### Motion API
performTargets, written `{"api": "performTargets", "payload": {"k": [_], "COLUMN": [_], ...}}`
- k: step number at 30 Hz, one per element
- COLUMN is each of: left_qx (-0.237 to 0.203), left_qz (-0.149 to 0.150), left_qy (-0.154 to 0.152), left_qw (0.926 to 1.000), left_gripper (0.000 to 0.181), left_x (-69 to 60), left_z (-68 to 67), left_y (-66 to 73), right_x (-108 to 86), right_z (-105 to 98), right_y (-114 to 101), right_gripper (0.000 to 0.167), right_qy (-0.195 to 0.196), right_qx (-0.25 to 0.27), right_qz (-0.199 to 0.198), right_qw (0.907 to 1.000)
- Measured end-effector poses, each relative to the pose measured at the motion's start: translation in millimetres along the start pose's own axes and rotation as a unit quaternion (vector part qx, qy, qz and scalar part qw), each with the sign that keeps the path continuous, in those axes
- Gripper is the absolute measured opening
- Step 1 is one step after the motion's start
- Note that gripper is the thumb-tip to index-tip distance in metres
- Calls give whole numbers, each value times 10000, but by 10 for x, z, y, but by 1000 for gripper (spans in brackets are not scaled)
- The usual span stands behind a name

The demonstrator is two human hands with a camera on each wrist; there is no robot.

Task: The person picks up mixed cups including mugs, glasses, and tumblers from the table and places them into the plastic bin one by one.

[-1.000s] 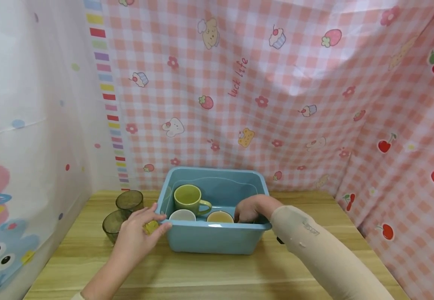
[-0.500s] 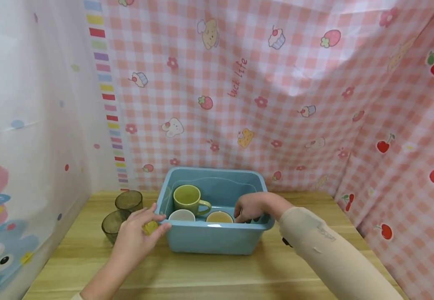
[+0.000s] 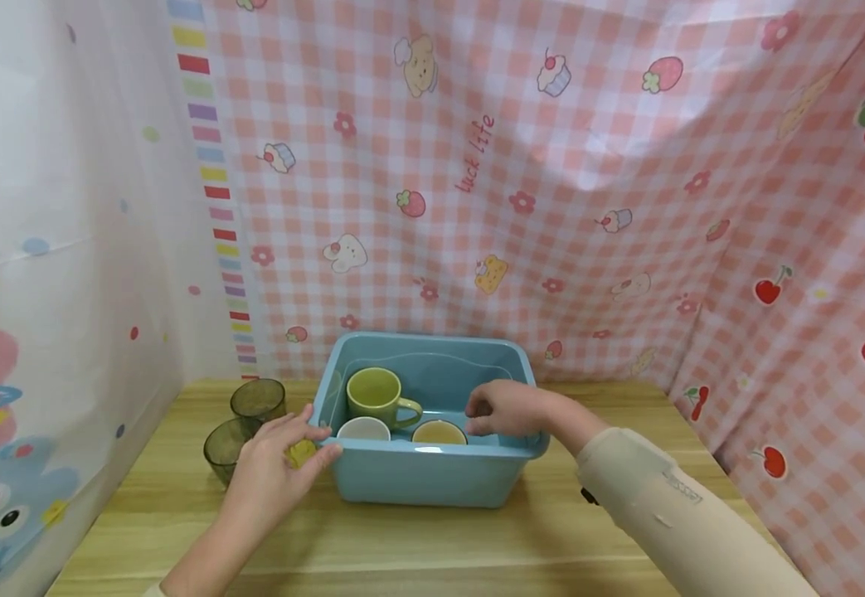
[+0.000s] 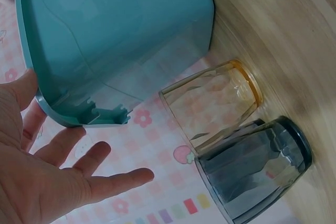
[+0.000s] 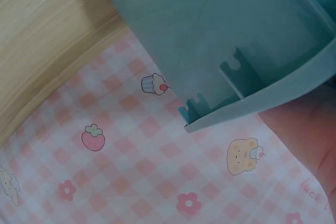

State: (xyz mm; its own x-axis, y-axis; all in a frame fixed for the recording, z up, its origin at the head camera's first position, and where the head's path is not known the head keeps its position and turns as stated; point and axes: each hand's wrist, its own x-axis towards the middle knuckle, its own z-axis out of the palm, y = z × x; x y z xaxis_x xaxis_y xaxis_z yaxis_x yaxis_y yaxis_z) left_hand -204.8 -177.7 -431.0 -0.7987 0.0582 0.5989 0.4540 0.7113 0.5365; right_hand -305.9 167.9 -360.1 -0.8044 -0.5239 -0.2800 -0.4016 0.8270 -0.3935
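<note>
A blue bin (image 3: 432, 477) stands on the table, holding a green mug (image 3: 374, 396), a white cup (image 3: 363, 429) and a yellow cup (image 3: 439, 432). My left hand (image 3: 271, 464) touches the bin's near left corner with thumb and forefinger; in the left wrist view its other fingers (image 4: 121, 182) spread straight beside the rim. Inside the bin's right part, my right hand (image 3: 510, 408) hovers beside the yellow cup, a gap between its bent forefinger and thumb and nothing seen in it. The right wrist view shows only part of that hand (image 5: 310, 135), behind the bin's rim.
Two dark clear glasses (image 3: 258, 400) stand left of the bin, and a yellow item (image 3: 301, 452) shows between my left hand and the bin. In the left wrist view an amber clear glass (image 4: 215, 103) is beside a dark one (image 4: 257, 169). A checked pink cloth (image 3: 432, 166) hangs behind.
My right hand has risen inside the bin and its wrist has shifted right; thumb and forefinger now show apart. My left hand and the cups have not moved.
</note>
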Motion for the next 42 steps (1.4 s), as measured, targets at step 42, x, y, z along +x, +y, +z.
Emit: {"api": "performTargets", "payload": {"k": [42], "left_qx": [72], "left_qz": [-225], "left_qy": [-188], "left_qw": [9995], "left_gripper": [24], "left_x": [10], "left_z": [-25], "left_y": [6], "right_x": [-956], "right_z": [518], "right_y": [547], "right_gripper": [45], "right_qy": [3606], "right_qx": [-721], "right_qz": [-632], "right_qw": [9278]}}
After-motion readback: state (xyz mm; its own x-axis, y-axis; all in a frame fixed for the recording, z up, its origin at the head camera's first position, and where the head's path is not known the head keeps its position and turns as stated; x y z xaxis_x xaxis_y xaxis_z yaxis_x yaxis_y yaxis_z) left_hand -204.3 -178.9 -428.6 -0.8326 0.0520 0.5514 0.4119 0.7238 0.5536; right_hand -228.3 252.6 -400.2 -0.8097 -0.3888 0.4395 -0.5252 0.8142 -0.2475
